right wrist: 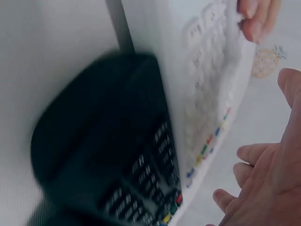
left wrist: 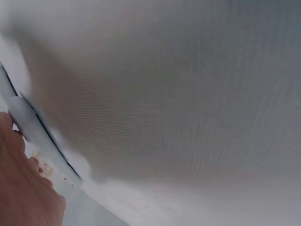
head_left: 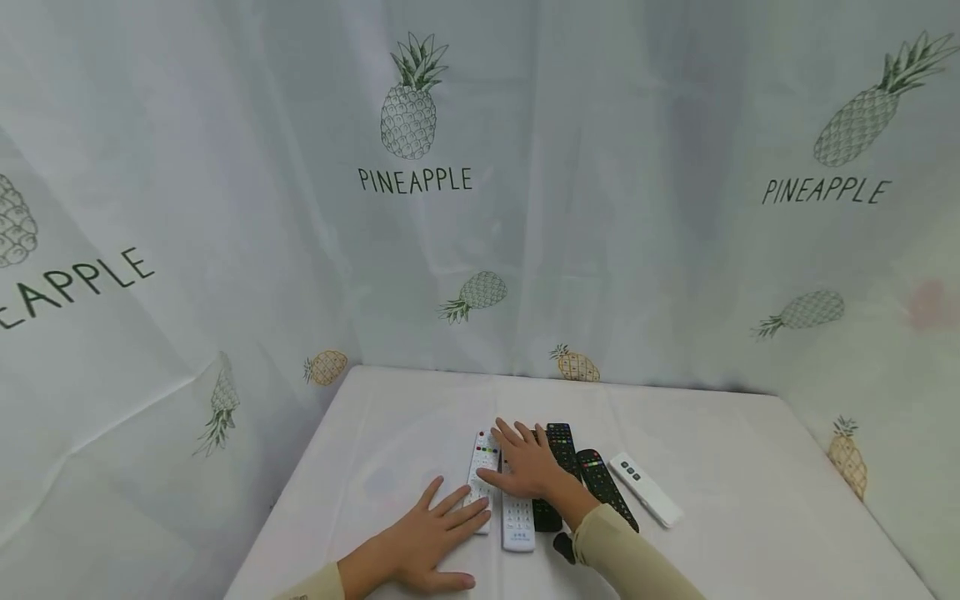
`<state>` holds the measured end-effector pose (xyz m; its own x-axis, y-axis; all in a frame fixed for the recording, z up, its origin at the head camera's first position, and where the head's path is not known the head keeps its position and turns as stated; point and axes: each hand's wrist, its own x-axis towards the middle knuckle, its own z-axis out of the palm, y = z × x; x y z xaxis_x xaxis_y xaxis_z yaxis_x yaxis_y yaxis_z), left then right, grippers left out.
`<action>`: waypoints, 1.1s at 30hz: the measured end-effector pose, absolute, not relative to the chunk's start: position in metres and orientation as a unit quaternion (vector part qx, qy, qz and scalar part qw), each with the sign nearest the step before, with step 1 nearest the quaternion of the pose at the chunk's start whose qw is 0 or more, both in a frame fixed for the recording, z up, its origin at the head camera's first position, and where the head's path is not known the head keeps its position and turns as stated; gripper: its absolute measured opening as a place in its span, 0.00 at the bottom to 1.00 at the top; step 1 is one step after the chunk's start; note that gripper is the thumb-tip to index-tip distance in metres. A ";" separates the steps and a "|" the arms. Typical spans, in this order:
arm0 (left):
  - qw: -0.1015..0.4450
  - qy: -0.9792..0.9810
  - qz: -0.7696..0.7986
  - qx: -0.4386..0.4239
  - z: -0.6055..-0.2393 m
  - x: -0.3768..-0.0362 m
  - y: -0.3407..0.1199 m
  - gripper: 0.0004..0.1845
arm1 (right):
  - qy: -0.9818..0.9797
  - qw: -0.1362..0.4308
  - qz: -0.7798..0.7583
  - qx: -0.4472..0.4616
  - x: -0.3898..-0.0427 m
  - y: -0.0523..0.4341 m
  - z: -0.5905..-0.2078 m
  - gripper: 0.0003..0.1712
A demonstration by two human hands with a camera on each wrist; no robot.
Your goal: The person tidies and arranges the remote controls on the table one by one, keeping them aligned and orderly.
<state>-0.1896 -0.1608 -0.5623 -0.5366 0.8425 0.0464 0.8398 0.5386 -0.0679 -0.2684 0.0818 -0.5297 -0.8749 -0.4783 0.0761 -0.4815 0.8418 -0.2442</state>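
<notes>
My left hand (head_left: 431, 537) lies with fingers spread, its fingertips at the lower end of the leftmost white remote control (head_left: 484, 458). In the left wrist view that hand (left wrist: 28, 183) is right beside a white remote's edge (left wrist: 40, 134). My right hand (head_left: 528, 467) reaches over the row with fingers fanned out, covering the upper part of a second white remote (head_left: 518, 529) and part of a black remote (head_left: 547, 518). The right wrist view shows the right hand's loose fingers (right wrist: 251, 153) above the white remote (right wrist: 178, 61), with a black remote (right wrist: 94, 117) alongside.
Right of the hands lie a black remote (head_left: 559, 437), another black remote (head_left: 600, 483) and a slim white remote (head_left: 645, 490), set at a slant. A small dark object (head_left: 564, 547) sits by the right sleeve. Behind the white table (head_left: 420, 400) hangs a pineapple-print curtain (head_left: 600, 208).
</notes>
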 end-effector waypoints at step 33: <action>0.032 -0.895 -0.007 -0.444 -0.567 -0.169 -0.170 0.45 | -0.968 -0.063 0.108 0.219 -0.269 0.022 -0.534 0.50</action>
<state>-0.1694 -0.1696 -0.5674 -0.6034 0.7948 0.0642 0.7957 0.6055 -0.0163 -0.2690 0.0218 -0.5341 -0.8960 -0.4377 -0.0752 -0.4103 0.8807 -0.2367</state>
